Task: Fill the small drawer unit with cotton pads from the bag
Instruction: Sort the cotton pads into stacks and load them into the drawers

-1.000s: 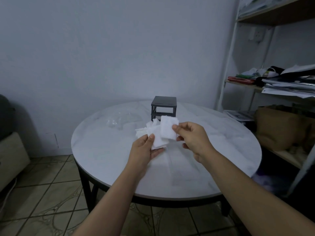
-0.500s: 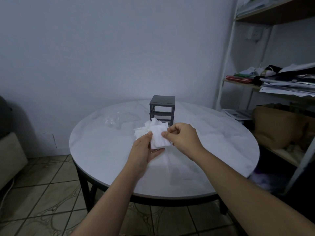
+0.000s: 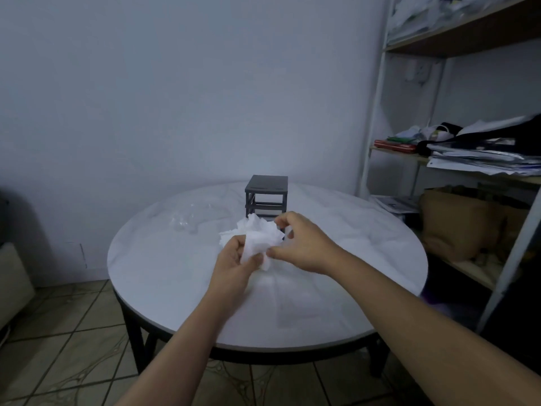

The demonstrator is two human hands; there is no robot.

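Holding a bunch of white pads (image 3: 259, 240), both hands meet over the middle of the round tabletop (image 3: 164, 268). The left hand (image 3: 234, 259) is closed on the bottom of the bunch, with its thumb pressed on the front. The right hand (image 3: 301, 244) pinches the pads too, fingers on the top edge and thumb on the low edge. The small dark drawer unit (image 3: 266, 196) stands on the tabletop at 12 o'clock from the hands, just behind the pads. The clear bag (image 3: 194, 219) lies flat at 10 o'clock from the hands. A shelf (image 3: 480, 159) with papers stands at 3 o'clock.
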